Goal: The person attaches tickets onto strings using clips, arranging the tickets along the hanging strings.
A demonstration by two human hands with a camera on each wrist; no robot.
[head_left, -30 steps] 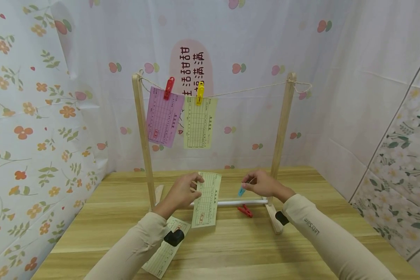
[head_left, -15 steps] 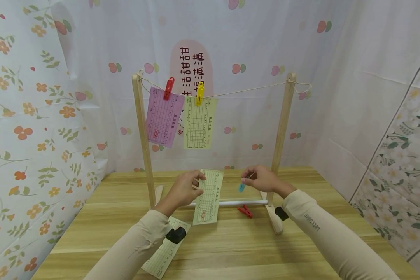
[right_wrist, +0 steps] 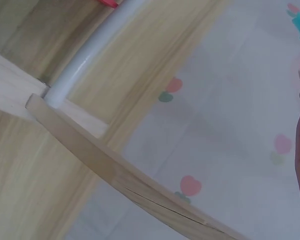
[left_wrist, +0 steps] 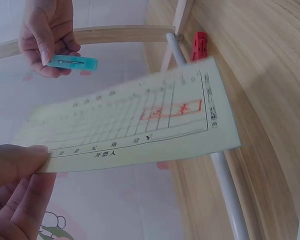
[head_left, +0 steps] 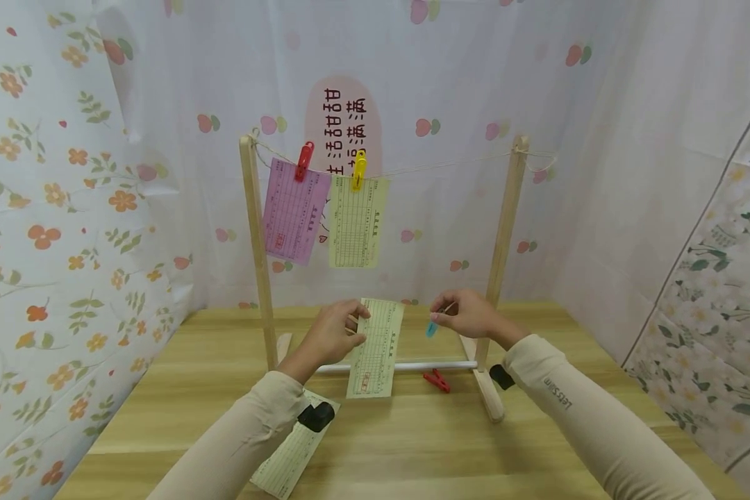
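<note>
My left hand (head_left: 336,333) pinches the left edge of a pale green printed slip (head_left: 378,351) between thumb and fingers, holding it up above the table; a red stamp shows on it in the left wrist view. To its right, my right hand (head_left: 469,316) pinches a light blue clothespin (left_wrist: 72,62), which points downward in the head view. On the string (head_left: 450,165) above hang a purple slip (head_left: 294,215) under a red clothespin (head_left: 304,161) and a yellow-green slip (head_left: 355,226) under a yellow clothespin (head_left: 359,170).
The string runs between a left wooden post (head_left: 259,257) and a right wooden post (head_left: 503,243). A white rod (head_left: 412,366) joins them low down. A red clothespin (head_left: 437,380) lies on the table near the right foot (head_left: 489,396). Another pale green slip (head_left: 294,451) lies under my left forearm.
My left hand has lifted the pale green slip slightly up and to the right. My right hand, with the blue clothespin, has risen a little.
</note>
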